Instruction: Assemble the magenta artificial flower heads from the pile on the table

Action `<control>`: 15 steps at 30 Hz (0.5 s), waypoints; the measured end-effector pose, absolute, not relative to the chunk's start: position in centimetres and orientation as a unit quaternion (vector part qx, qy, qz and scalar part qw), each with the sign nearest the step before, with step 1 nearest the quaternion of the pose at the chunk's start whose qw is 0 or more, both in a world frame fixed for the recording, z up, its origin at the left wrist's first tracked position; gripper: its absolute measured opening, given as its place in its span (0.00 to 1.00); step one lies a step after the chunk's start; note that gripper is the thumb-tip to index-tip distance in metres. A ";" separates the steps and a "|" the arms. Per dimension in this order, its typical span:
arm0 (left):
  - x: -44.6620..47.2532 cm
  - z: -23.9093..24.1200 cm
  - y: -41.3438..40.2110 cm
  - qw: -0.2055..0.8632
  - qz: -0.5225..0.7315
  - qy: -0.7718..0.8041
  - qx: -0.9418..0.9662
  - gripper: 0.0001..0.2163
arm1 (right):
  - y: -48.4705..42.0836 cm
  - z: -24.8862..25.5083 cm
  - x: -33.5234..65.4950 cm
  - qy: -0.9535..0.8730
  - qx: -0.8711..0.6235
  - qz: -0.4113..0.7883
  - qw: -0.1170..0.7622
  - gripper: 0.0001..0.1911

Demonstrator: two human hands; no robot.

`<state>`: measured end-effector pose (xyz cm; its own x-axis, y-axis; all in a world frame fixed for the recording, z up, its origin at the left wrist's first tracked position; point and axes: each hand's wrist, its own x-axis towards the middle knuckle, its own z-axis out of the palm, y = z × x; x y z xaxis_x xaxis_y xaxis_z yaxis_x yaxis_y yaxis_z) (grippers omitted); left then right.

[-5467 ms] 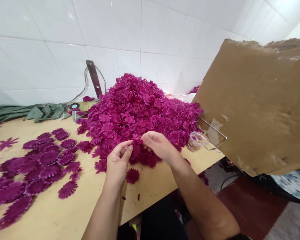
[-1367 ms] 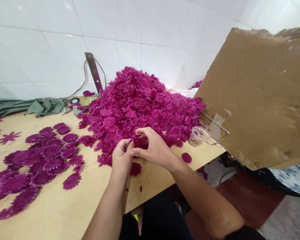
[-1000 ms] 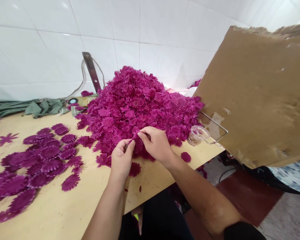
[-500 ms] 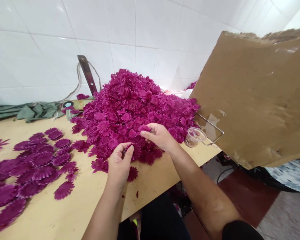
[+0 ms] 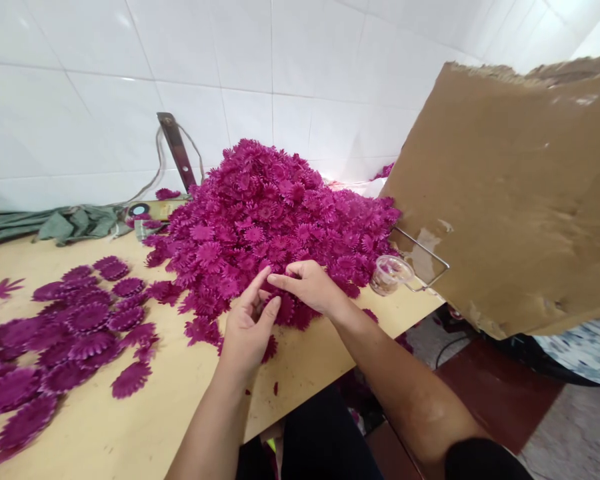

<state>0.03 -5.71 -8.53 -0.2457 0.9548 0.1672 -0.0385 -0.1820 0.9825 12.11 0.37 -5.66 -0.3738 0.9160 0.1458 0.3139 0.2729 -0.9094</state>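
Note:
My left hand (image 5: 250,323) is over the front of a heap of purple fabric flowers (image 5: 265,207). Its index finger points up, the thumb is spread away from it, and no held piece shows between them. My right hand (image 5: 307,285) is closed in a pinch, its fingertips meeting the tip of my left index finger. A bit of purple shows between the right thumb and index finger, mostly hidden and hard to part from the heap behind. Just under my fingers, a round purple flower (image 5: 284,311) shows beside the left thumb.
Larger scalloped purple flowers (image 5: 87,317) lie spread on the wooden table (image 5: 180,413) at left. A clear plastic cup (image 5: 387,275) stands by a bent metal wire (image 5: 433,253) and a big cardboard sheet (image 5: 515,200) at right. Green cloth (image 5: 70,223) lies along the tiled wall.
My hands have come together, the right moving left and slightly down. The left fingers have gone from a pinch to spread. The flower piece seen in my right fingers is now mostly hidden.

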 end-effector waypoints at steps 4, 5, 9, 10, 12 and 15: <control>-0.1 -8.6 -5.6 0.388 0.626 0.497 0.458 0.12 | 0.1 -5.6 11.7 -0.682 -0.381 0.520 0.345 0.26; -0.1 -8.6 -5.6 0.381 0.631 0.499 0.455 0.11 | 0.0 -5.6 11.8 -0.677 -0.368 0.541 0.336 0.26; -0.1 -8.6 -5.5 0.355 0.648 0.494 0.459 0.08 | -0.1 -5.7 11.8 -0.649 -0.364 0.586 0.321 0.24; 0.0 -8.6 -5.5 0.346 0.650 0.494 0.462 0.07 | 0.0 -5.7 11.7 -0.637 -0.372 0.590 0.330 0.24; 0.1 -8.6 -5.4 0.328 0.652 0.498 0.468 0.07 | 0.4 -5.7 11.6 -0.606 -0.388 0.593 0.362 0.23; -0.2 -8.7 -5.4 0.308 0.656 0.510 0.463 0.06 | 2.0 -5.4 11.8 -0.525 -0.444 0.579 0.437 0.20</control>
<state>-0.18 -5.37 -8.73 -0.3816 0.8767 0.2929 0.0672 -0.2897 0.9547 11.83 2.00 -5.43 -0.2228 0.9733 -0.0554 -0.0395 -0.0658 -0.9971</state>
